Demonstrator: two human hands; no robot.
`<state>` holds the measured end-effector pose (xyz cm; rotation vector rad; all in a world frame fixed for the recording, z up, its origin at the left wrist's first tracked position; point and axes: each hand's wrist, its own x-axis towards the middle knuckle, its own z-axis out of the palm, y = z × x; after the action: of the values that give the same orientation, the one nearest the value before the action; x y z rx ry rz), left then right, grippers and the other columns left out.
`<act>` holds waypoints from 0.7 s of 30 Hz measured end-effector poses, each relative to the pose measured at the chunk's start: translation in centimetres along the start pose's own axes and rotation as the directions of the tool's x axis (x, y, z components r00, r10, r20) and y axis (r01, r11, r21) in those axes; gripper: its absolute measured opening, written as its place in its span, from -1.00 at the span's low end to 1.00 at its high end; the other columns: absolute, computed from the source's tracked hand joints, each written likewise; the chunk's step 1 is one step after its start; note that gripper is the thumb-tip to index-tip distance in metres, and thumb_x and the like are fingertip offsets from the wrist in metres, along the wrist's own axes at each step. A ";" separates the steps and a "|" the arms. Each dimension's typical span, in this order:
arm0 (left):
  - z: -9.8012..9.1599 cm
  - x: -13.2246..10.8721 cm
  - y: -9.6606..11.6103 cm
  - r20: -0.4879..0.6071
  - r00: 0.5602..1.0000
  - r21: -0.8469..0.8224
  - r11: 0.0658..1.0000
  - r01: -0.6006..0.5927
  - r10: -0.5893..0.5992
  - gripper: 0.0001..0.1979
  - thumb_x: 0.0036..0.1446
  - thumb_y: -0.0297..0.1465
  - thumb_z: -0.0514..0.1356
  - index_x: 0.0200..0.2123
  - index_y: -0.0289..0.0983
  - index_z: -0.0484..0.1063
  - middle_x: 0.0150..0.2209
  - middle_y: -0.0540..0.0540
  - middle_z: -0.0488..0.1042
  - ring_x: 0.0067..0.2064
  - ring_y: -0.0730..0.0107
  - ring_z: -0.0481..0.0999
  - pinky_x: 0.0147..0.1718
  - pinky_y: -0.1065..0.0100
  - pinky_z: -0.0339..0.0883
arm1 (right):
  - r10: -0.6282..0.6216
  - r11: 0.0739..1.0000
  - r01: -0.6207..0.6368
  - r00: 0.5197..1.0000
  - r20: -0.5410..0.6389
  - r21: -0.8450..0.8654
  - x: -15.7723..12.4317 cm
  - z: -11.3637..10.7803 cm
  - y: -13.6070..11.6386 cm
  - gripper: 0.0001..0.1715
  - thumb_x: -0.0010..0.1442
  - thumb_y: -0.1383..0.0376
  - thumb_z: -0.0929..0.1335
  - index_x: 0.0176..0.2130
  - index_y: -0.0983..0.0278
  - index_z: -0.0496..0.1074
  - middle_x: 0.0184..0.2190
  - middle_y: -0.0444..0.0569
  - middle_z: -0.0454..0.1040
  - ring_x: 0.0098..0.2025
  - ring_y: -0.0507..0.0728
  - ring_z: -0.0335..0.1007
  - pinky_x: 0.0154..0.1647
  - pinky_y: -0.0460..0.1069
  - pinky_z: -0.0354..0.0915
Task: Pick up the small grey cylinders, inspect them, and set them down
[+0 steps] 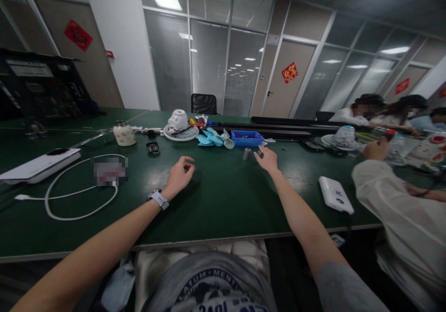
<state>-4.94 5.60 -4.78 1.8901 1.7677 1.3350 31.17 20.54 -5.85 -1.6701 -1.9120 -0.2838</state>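
Note:
My left hand (179,175) rests on the green table (223,200) with a watch on its wrist. Its fingers are curled in a pinch around something small and reddish that I cannot make out. My right hand (267,158) reaches farther out, fingers stretched and apart, its tips by a small dark part (259,153). A short grey cylinder (246,153) stands just left of it. Behind them lie a blue tray (246,138), a light blue fan blade (212,139) and a white fan housing with its grille (178,126).
A white cable (80,191) loops at the left beside a flat white device (40,164). Also on the table are a jar (124,134), a small black object (152,148) and a white power bank (335,194). A co-worker's white sleeve (400,209) fills the right side, and more people sit beyond.

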 end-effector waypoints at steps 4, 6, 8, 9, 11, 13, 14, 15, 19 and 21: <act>-0.1 0.0 0.1 0.011 1.000 0.007 1.000 0.014 -0.014 -0.72 0.09 -0.31 0.11 -0.10 -0.22 0.32 -0.28 -0.10 0.57 -0.27 0.25 0.56 -0.23 0.25 0.37 | 0.012 1.000 -0.012 1.000 0.001 -0.004 -0.1 0.0 -0.1 -0.39 0.27 0.09 0.22 0.23 0.27 0.24 0.22 0.08 0.26 0.26 0.27 0.12 0.22 0.20 0.03; 0.0 0.0 0.1 0.011 1.000 0.007 1.000 0.016 -0.017 -0.72 0.09 -0.31 0.12 -0.11 -0.22 0.32 -0.27 -0.09 0.57 -0.27 0.25 0.56 -0.23 0.25 0.36 | 0.018 1.000 -0.018 1.000 0.003 -0.004 -0.2 -0.1 -0.2 -0.39 0.26 0.10 0.23 0.22 0.28 0.24 0.21 0.08 0.28 0.25 0.27 0.13 0.22 0.19 0.04; 0.0 0.0 0.0 0.005 1.000 0.009 1.000 0.018 -0.018 -0.73 0.09 -0.31 0.12 -0.11 -0.22 0.32 -0.28 -0.09 0.58 -0.27 0.25 0.56 -0.22 0.25 0.36 | 0.018 1.000 -0.018 1.000 0.006 -0.007 -0.2 -0.2 -0.3 -0.40 0.26 0.10 0.23 0.21 0.30 0.25 0.20 0.08 0.29 0.25 0.26 0.14 0.21 0.17 0.05; 0.0 0.0 0.0 0.003 1.000 0.010 1.000 0.017 -0.018 -0.73 0.08 -0.31 0.12 -0.11 -0.21 0.32 -0.28 -0.08 0.58 -0.27 0.25 0.56 -0.23 0.25 0.37 | 0.016 1.000 -0.016 1.000 0.006 -0.008 -0.2 -0.3 -0.4 -0.40 0.26 0.11 0.23 0.21 0.30 0.26 0.20 0.08 0.30 0.24 0.25 0.15 0.21 0.16 0.05; 0.0 0.0 0.0 0.003 1.000 0.007 1.000 0.014 -0.014 -0.72 0.08 -0.31 0.12 -0.11 -0.21 0.32 -0.29 -0.08 0.58 -0.28 0.25 0.56 -0.23 0.25 0.37 | 0.012 1.000 -0.012 1.000 0.003 -0.012 -0.3 -0.5 -0.5 -0.41 0.27 0.11 0.23 0.21 0.30 0.26 0.19 0.08 0.31 0.23 0.24 0.16 0.20 0.15 0.06; 0.0 0.0 0.0 0.005 1.000 0.005 1.000 0.010 -0.010 -0.72 0.08 -0.30 0.12 -0.11 -0.22 0.32 -0.29 -0.08 0.58 -0.29 0.26 0.56 -0.24 0.25 0.37 | 0.014 1.000 -0.014 1.000 0.002 -0.020 -0.3 -0.7 -0.7 -0.41 0.27 0.11 0.23 0.20 0.31 0.27 0.18 0.08 0.32 0.22 0.25 0.17 0.20 0.15 0.06; 0.0 0.0 0.0 0.007 1.000 0.004 1.000 0.008 -0.008 -0.72 0.08 -0.30 0.12 -0.11 -0.22 0.32 -0.29 -0.08 0.58 -0.29 0.26 0.56 -0.24 0.25 0.36 | 0.017 1.000 -0.017 1.000 0.000 -0.025 -0.4 -0.8 -0.8 -0.41 0.26 0.12 0.23 0.20 0.31 0.28 0.18 0.08 0.33 0.22 0.26 0.18 0.19 0.15 0.07; 0.0 0.0 0.0 0.008 1.000 0.004 1.000 0.005 -0.005 -0.71 0.09 -0.30 0.12 -0.10 -0.22 0.32 -0.29 -0.09 0.58 -0.29 0.26 0.56 -0.24 0.25 0.36 | 0.021 0.999 -0.021 1.000 -0.005 -0.030 -0.4 -0.9 -0.8 -0.42 0.26 0.12 0.23 0.20 0.31 0.28 0.17 0.08 0.33 0.21 0.26 0.18 0.19 0.15 0.07; 0.1 0.0 -0.2 0.007 1.000 0.009 1.000 -0.010 0.010 -0.71 0.09 -0.29 0.12 -0.10 -0.22 0.32 -0.29 -0.08 0.57 -0.29 0.26 0.56 -0.25 0.26 0.36 | 0.028 0.999 -0.028 0.999 -0.017 -0.043 -0.6 -1.2 -0.8 -0.44 0.26 0.15 0.23 0.18 0.31 0.30 0.15 0.09 0.36 0.18 0.27 0.22 0.17 0.15 0.10; 0.1 0.0 -0.3 0.004 1.000 0.014 1.000 -0.012 0.011 -0.71 0.09 -0.29 0.12 -0.10 -0.21 0.32 -0.29 -0.08 0.57 -0.29 0.26 0.56 -0.26 0.27 0.36 | 0.020 0.999 -0.020 1.000 -0.013 -0.044 -0.6 -1.2 -0.8 -0.44 0.25 0.16 0.24 0.19 0.30 0.29 0.13 0.09 0.38 0.15 0.25 0.24 0.15 0.13 0.11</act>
<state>-5.10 5.77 -5.06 1.9119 1.7720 1.3252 30.82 19.22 -5.04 -1.7113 -1.8918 -0.3296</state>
